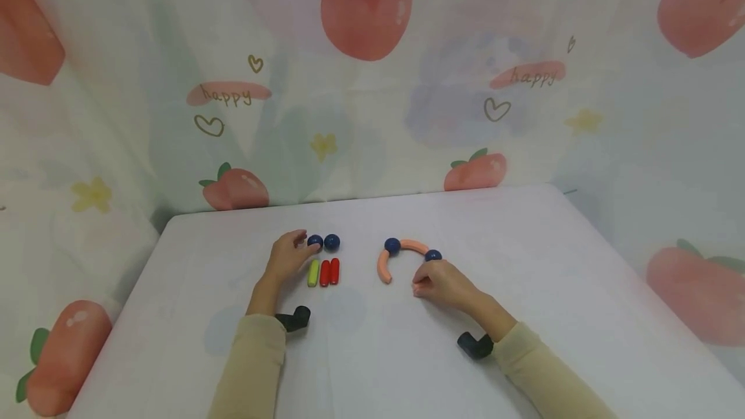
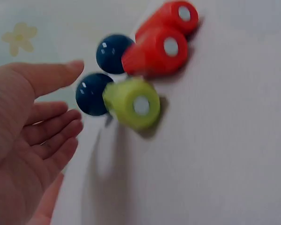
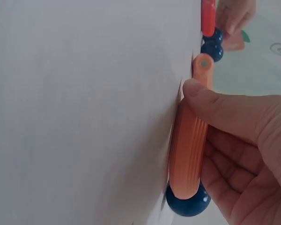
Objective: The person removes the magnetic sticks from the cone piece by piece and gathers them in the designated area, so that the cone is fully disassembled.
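Note:
My left hand (image 1: pixel 287 256) is beside two dark blue balls (image 1: pixel 332 242), its thumb and fingers apart. In the left wrist view a gap shows between the thumb tip and the nearer blue ball (image 2: pixel 93 95). My right hand (image 1: pixel 447 283) pinches a curved orange rod (image 3: pixel 186 150) between thumb and fingers, close to the tabletop. A blue ball (image 3: pixel 189 201) sits at that rod's end. From there an open arc runs left: an orange rod (image 1: pixel 414 246), another blue ball (image 1: pixel 392 246) and an orange rod (image 1: pixel 384 267). In the head view my hand mostly hides the pinched rod.
In front of the two balls, a yellow-green rod (image 1: pixel 313 273) and two red rods (image 1: pixel 325 273) lie side by side on the white table (image 1: pixel 372 354). A fruit-patterned cloth (image 1: pixel 361 128) hangs along its back edge. Black wrist mounts (image 1: pixel 295 319) stick out at both sleeves.

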`<state>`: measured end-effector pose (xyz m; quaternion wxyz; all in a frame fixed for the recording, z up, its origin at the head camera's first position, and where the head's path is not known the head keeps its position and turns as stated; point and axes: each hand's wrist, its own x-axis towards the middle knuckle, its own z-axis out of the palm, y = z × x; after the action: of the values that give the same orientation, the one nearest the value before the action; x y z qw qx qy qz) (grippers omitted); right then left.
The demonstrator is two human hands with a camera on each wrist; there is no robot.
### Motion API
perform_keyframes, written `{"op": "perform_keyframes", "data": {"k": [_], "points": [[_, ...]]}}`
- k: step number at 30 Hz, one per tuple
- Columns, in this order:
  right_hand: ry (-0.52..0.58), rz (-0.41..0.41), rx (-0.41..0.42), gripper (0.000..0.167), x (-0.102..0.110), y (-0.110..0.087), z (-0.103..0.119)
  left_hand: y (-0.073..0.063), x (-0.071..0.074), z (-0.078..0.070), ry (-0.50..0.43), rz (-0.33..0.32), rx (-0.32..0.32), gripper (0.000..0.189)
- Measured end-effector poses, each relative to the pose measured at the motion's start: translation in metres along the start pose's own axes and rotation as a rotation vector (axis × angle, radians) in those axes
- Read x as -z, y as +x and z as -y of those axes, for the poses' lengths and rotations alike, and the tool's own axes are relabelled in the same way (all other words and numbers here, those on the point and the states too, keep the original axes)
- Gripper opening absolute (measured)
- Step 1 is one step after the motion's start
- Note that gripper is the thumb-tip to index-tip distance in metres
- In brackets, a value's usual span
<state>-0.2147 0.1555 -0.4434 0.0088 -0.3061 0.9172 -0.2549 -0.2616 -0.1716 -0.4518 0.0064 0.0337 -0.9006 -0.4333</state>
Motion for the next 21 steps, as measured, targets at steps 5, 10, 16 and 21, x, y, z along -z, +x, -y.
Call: {"op": "perform_keyframes", "data": {"k": [5, 10, 16, 21], "points": [[-0.006, -0.023, 0.003, 0.013, -0.005, 0.001, 0.006, -0.010, -0.004, -0.025, 0.012, -0.105, -0.124, 0.052], [0.024, -0.028, 0.022, 0.018, 0.002, -0.002, 0.004, -0.029, -0.022, -0.056, 0.047, -0.105, -0.329, 0.049], [0.113, -0.123, -0.083, 0.030, 0.036, -0.007, -0.019, -0.049, -0.063, -0.080, 0.101, 0.149, -0.421, 0.047], [0.146, -0.096, -0.033, 0.029, 0.047, -0.002, -0.038, -0.056, -0.102, -0.088, 0.228, 0.331, -0.446, 0.046]]}}
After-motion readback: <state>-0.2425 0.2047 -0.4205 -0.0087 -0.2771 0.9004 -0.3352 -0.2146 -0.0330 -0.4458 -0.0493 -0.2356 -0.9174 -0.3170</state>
